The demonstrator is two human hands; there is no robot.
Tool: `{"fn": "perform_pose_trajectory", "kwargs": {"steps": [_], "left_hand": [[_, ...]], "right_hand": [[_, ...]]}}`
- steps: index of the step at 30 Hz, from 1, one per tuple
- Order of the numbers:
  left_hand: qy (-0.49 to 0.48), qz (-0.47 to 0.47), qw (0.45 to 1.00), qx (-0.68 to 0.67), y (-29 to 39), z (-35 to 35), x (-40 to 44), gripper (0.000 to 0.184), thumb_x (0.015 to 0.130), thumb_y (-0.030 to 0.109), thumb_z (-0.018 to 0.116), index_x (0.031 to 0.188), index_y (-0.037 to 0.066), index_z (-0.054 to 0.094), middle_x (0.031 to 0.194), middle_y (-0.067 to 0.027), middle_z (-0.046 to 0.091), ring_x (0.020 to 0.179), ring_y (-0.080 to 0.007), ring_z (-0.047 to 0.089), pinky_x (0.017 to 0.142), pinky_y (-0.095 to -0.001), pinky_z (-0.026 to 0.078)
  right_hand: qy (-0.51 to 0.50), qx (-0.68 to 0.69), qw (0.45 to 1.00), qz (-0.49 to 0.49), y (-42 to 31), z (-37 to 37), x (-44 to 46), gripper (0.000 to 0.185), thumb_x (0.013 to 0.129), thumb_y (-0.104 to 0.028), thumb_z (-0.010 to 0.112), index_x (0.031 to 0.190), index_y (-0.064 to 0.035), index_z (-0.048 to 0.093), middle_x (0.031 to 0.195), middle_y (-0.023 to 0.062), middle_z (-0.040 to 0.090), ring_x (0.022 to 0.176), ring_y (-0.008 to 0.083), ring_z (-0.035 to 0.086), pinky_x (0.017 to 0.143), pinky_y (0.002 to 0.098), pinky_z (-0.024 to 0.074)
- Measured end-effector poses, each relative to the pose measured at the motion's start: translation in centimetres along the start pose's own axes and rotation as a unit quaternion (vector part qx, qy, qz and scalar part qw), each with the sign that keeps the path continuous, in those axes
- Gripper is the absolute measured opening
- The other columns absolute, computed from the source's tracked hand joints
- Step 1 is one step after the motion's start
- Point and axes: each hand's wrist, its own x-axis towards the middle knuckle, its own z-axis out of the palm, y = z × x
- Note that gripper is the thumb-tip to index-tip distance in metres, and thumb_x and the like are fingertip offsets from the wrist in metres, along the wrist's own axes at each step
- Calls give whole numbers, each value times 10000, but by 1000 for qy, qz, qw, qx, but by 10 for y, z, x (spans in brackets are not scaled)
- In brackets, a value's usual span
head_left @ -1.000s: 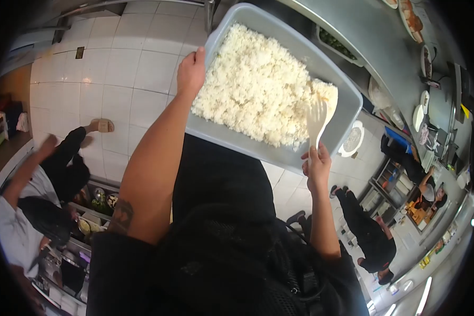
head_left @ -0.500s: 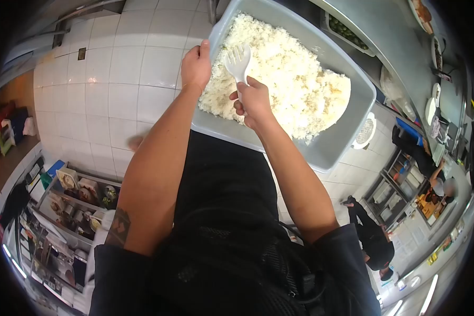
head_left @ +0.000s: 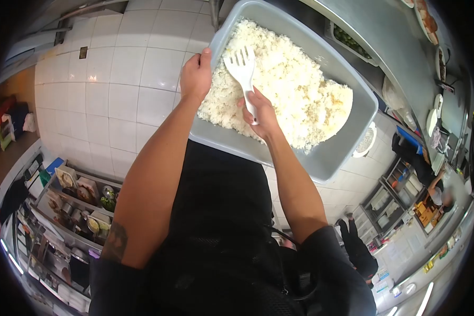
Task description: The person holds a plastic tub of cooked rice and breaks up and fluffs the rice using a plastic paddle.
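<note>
A grey plastic bin [head_left: 366, 100] holds a large heap of cooked white rice [head_left: 289, 79]. My left hand [head_left: 196, 76] is closed around the bin's left rim, thumb up along the edge. In my right hand [head_left: 260, 113] is a white pronged rice paddle [head_left: 242, 68], gripped by its handle. Its broad head lies over the rice near the bin's left side, prongs pointing away from me. Whether the prongs touch the rice I cannot tell. Part of the handle is hidden by my fingers.
A steel counter [head_left: 374, 37] runs along the right, with a tray of green items [head_left: 350, 39] below its edge. White floor tiles [head_left: 116, 63] stretch to the left. Shelves with containers [head_left: 79, 195] stand lower left. Two people in dark clothes [head_left: 355, 245] are at the right.
The paddle's head has come up off the rice and turned, its prongs showing more clearly. My right hand has shifted slightly right and nearer me. My left hand stays on the rim.
</note>
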Motion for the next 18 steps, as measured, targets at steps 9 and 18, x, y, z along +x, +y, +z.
{"fn": "perform_pose_trajectory", "kwargs": {"steps": [9,18], "left_hand": [[8,13,999,-49,-7,5,3,565,1003,494,456,874,-34,609,803,-179,623,769,-293,553,759,-411,448],[27,27,999,3,-3,6,1,569,996,486,468,824,-44,580,725,-181,588,695,-320,521,720,-424,445]], "right_hand": [[-76,-74,994,13,-17,-49,-57,470,1047,-240,465,1484,-80,401,890,87,629,467,117,420,431,224,346],[60,-506,777,-369,-8,-54,-81,458,996,-138,559,1438,-44,484,897,73,636,572,120,548,560,296,497]]}}
